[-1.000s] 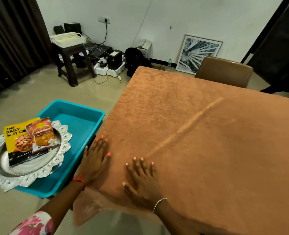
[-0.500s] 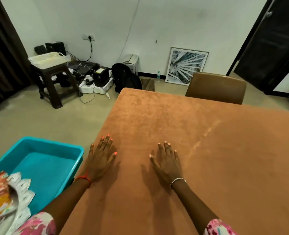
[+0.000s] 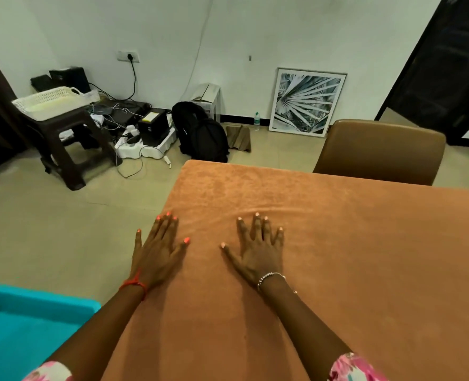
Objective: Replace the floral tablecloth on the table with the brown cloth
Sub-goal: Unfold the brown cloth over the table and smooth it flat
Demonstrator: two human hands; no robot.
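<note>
Left grip (image 3: 159,254) and right grip (image 3: 258,251) both lie palm-down with fingers straight and spread, clamped on nothing, pressed flat on the brown cloth (image 3: 351,257), which covers the tabletop. The left one sits at the cloth's 9 o'clock edge, the right just beside it toward 3 o'clock. A turquoise tub (image 3: 21,325) shows at 8 o'clock of the view and a brown chair (image 3: 379,149) at 1 o'clock.

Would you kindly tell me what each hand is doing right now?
Left hand: open, flat on the brown cloth.
Right hand: open, fingers spread, flat on it.
</note>
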